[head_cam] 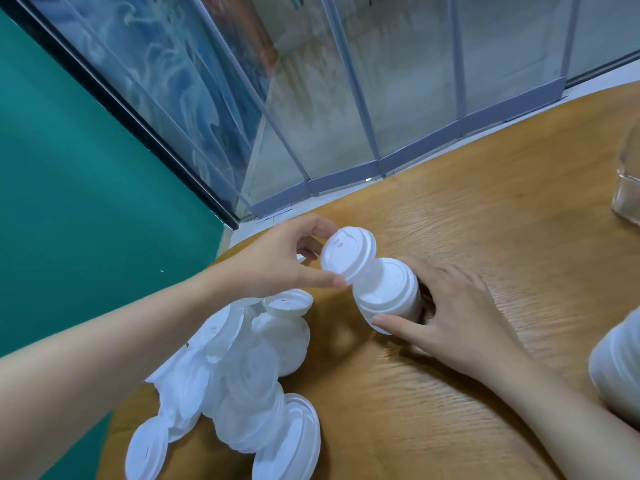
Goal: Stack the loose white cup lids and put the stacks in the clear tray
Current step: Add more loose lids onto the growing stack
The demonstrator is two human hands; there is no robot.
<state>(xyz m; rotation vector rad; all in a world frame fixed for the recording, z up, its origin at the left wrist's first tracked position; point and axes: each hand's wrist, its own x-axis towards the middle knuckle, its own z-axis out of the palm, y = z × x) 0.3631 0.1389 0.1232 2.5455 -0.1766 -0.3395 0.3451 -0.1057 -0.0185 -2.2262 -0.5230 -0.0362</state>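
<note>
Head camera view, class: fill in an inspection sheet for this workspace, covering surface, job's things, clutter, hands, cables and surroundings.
Surface: round wooden table, bare grain at centre.
Job's things: loose pile of white lids at the near left; short stack of lids on the table; single lid tilted above it; clear tray at the right edge, contents not visible.
Clutter: white stack at the right edge, partly cut off.
Hands: left hand pinches the single lid; right hand grips the short stack.
Cables: nothing seen.
Surroundings: glass panels, green wall.
</note>
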